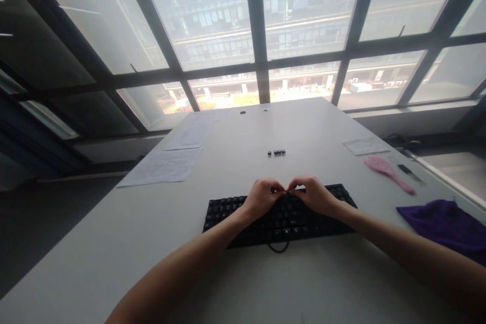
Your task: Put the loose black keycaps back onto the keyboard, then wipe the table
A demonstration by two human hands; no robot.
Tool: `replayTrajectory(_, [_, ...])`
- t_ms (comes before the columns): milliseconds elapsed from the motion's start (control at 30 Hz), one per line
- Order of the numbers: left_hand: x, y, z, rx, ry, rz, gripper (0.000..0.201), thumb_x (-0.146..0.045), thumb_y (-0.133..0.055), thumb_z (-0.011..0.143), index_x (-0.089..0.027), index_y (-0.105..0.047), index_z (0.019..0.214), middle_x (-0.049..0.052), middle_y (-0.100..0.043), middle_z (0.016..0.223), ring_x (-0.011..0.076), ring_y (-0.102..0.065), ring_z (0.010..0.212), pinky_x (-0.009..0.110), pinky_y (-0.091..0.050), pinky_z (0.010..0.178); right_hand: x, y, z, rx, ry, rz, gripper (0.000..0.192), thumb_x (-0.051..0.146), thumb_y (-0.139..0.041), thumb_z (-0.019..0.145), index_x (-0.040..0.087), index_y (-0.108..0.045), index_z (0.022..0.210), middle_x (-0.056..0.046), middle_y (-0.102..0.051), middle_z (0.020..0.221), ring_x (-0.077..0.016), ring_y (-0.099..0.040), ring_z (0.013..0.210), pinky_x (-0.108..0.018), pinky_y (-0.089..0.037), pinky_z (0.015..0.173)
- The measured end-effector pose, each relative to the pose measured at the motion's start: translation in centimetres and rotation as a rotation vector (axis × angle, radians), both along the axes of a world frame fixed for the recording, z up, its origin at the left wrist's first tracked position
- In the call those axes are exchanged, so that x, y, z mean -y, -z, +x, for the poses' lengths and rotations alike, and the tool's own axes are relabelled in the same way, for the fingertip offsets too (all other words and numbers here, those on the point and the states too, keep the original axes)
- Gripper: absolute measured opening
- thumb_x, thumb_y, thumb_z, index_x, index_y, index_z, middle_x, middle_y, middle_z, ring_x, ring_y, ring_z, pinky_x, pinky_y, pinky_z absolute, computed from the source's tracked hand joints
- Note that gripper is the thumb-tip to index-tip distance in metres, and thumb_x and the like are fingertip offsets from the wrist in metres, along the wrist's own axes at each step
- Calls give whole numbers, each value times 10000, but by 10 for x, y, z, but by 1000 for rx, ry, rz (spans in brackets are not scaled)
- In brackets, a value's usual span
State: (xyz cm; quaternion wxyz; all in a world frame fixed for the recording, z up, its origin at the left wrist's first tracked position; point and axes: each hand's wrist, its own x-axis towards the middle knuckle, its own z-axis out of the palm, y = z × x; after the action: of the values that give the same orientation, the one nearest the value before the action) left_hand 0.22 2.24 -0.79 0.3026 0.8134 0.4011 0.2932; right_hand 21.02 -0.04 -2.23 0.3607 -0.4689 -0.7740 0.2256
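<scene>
Head view: a black keyboard (281, 215) lies flat on a pale grey table (114, 243), its long side running left to right, a little nearer to the person than the middle of the tabletop. A loop of dark cable (278, 249) pokes out from under its near edge. Both bare forearms reach in from the bottom of the picture and meet over the far rows of keys. The left hand (261, 197) is curled, fingers bent inward, its fingertips drawn together at the top middle of the keyboard. The right hand (313, 195) mirrors it, also curled, with its fingertips touching or nearly touching those of the left. Something small and dark sits pinched between the two sets of fingertips, but it is too small to tell what it is or which hand grips it.

Beyond the hands, a short row of four loose black keycaps (276, 152) rests on the bare table, well apart from the keyboard. To the right lie a pink hairbrush (387, 172), a small dark tool (409, 171) just beside it, a flat clear sheet (365, 145) farther back, and a purple cloth (444, 223) near the right edge. On the left side, sheets of white paper (163, 166) lie flat. Large windows (304, 20) with dark frames fill the background.
</scene>
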Motion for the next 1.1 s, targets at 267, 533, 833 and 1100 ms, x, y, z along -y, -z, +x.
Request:
replayTrajectory(267, [7, 6, 2, -84, 38, 185, 158, -187, -633, 890, -194, -783, 840, 56, -759, 902, 192, -706, 833, 291, -538, 814, 2, 7, 0, 80, -116, 180, 179, 104, -594, 902, 214, -722, 845, -56, -727, 895, -208, -639, 884, -336, -511, 808])
replayTrajectory(533, [21, 3, -4, -178, 87, 264, 224, -234, -536, 984, -196, -757, 981, 58, -741, 1039, 192, -699, 932, 291, -536, 887, 11, 4, -1, 176, -98, 189, 144, 186, -576, 947, 217, -702, 887, -62, -715, 963, -211, -638, 924, -341, -514, 851])
replayTrajectory(833, [31, 0, 1, -393, 124, 425, 284, -184, -419, 1024, -148, -699, 992, 94, -709, 1023, 226, -657, 981, 348, -528, 922, 13, 5, 0, 316, -74, 228, 176, 214, -556, 959, 213, -696, 852, -64, -719, 985, -215, -624, 940, -340, -505, 844])
replayTrajectory(1100, [14, -7, -11, -236, 114, 238, 225, -247, -547, 976, -182, -728, 1092, 65, -740, 1121, 203, -693, 1014, 305, -530, 944, 3, -2, 5, 203, -70, 136, 132, 209, -601, 923, 222, -729, 895, -42, -745, 936, -204, -658, 896, -323, -505, 830])
